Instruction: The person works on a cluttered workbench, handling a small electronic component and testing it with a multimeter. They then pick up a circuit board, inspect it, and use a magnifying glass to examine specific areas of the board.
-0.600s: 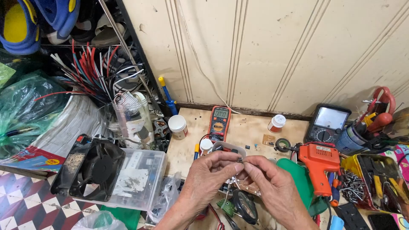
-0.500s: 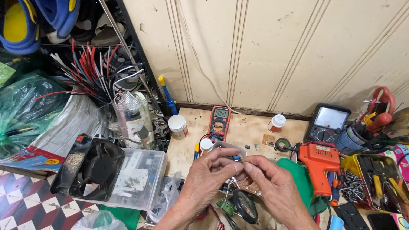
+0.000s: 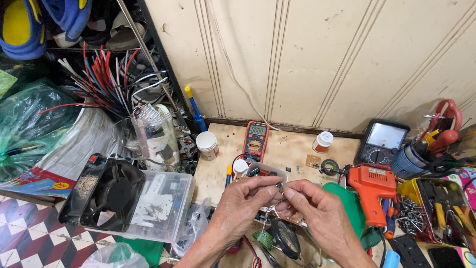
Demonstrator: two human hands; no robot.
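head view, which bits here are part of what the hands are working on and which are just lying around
In hand:
left hand and right hand, both pinching a small electronic part
magnifier stand just below them

Lying about:
orange multimeter
analog meter
orange soldering gun
black fan
white jar
bundle of wires

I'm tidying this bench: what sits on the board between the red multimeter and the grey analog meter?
In the head view, between the red multimeter and the grey analog meter stands one small white-capped jar; around it the wooden board is bare.
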